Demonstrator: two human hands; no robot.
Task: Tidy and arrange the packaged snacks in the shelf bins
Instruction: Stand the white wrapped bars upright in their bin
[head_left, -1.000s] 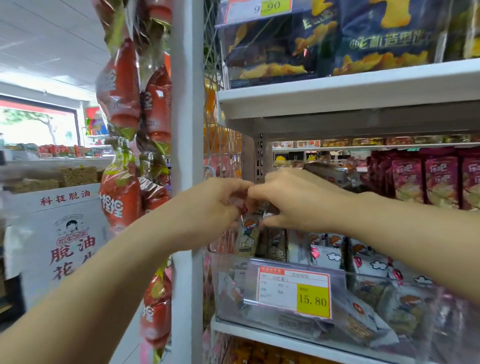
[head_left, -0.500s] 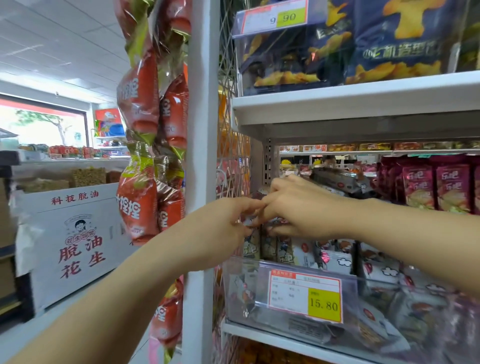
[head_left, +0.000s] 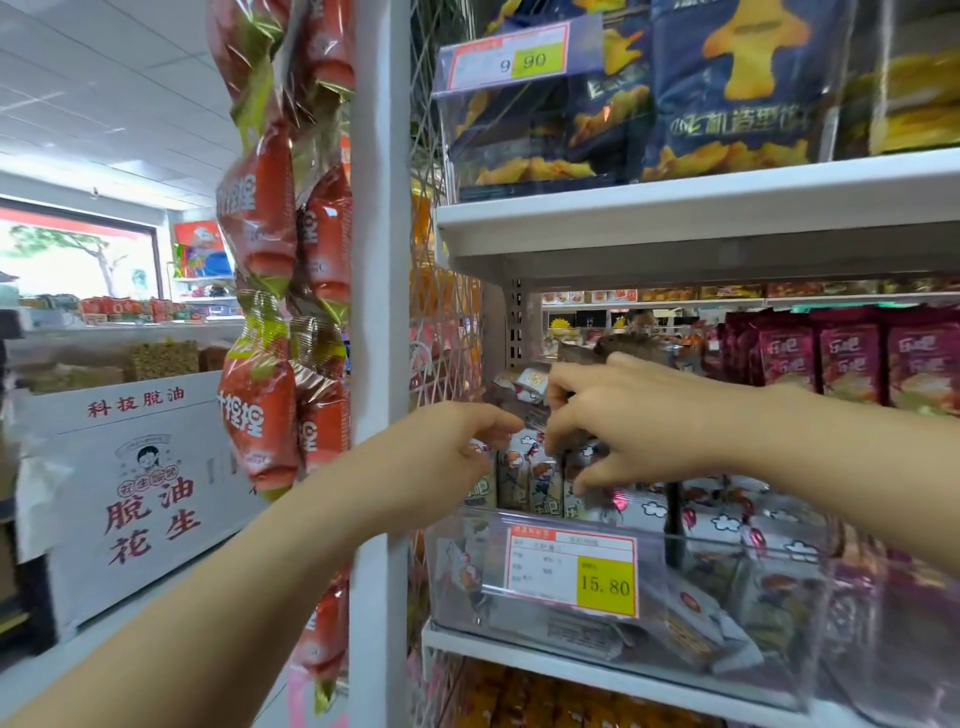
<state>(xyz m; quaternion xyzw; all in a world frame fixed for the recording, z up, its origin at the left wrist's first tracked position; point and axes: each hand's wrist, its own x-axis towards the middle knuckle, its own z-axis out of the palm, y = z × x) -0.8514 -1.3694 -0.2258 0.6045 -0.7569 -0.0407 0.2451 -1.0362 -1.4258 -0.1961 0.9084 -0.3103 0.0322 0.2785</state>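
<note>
Shop interior, white ceiling panels overhead, a bright window at far left. White metal shelving occupies the right half of the view.

Middle shelf (head_left: 571, 670): a clear bin (head_left: 701, 587) stands at its left end, front wall flush with the shelf's front edge. A price label (head_left: 571, 571) reading 15.80 is fixed to the bin's front wall. Snack packets (head_left: 540, 478) with cartoon print stand upright in a row at the bin's left rear; more of them lie loose and flat lower in the bin.

Left hand (head_left: 457, 452): fingers curled, thumb and forefinger pinching the top edge of the upright packets at the bin's left side. Right hand (head_left: 639, 421): fingers bent down over the tops of the same packets, thumb beneath, gripping them. Both hands are just beside each other above the bin's left rear corner.

Maroon packets (head_left: 847, 358) stand on the same shelf, right of the bin.

Upper shelf (head_left: 675, 208): dark blue bags (head_left: 727, 104) behind a label (head_left: 519, 57) reading 9.90.

Shelf upright (head_left: 376, 312): strings of red packs (head_left: 260, 218) hang along its left side.

White carton (head_left: 130, 493) with red characters stands at far left, well apart from the shelving.
</note>
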